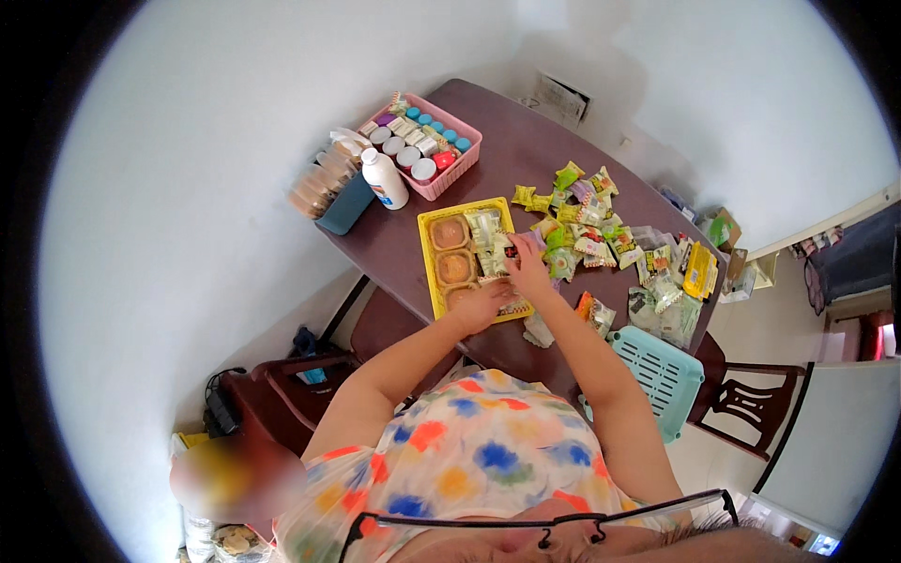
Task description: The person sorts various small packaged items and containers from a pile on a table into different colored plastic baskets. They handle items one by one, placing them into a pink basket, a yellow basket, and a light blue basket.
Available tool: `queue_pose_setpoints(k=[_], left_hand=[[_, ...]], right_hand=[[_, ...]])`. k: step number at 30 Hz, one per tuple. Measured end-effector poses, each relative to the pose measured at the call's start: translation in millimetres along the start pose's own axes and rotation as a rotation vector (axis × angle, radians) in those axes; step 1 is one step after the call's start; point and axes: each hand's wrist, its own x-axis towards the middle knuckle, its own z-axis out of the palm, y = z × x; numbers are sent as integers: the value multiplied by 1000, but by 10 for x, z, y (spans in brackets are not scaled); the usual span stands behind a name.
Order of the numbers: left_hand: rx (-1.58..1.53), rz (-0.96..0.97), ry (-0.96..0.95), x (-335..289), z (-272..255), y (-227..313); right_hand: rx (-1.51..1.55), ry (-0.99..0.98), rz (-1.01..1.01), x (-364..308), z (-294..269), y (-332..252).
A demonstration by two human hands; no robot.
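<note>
Fingers (pixel 517 247) over pkgs (pixel 487 232), yel. bskt (pixel 427 258)

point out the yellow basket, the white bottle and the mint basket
Yellow basket (pixel 428 255): head view, its left rim.
White bottle (pixel 384 183): head view, middle of its body.
Mint basket (pixel 658 375): head view, its slotted part.

No word or number can be read; the print is too small or blurred. Clockwise from the centre of the view, at 11 o'clock, the white bottle (pixel 377 169) bears a label with blue and red marks. At 12, the red packet (pixel 445 160) in the pink basket (pixel 457 173) shows a pale, illegible patch. At 1, the pale wrapped packets (pixel 484 230) in the yellow tray (pixel 428 253) carry dark print. At 2, the green wrappers (pixel 579 214) are printed, and at 3 the yellow pack (pixel 700 271) has indistinct markings.
</note>
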Motion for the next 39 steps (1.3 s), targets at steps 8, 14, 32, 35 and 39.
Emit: queue_pose_setpoints(k=[8, 14, 32, 35, 39], left_hand=[[3, 23, -56, -46, 133, -52], [-193, -49, -165, -34, 70, -145], [170, -247, -133, 240, -171, -576], [229, -252, -170, 273, -156, -591], [230, -285, -209, 368, -221, -496]], right_hand=[[-781, -111, -209, -45, 381, 136], [-502, -246, -121, -84, 278, 249], [-834, -242, -115, -480, 396, 207], [-848, -283, -92, -504, 373, 186], [-789, -315, -28, -497, 353, 219]])
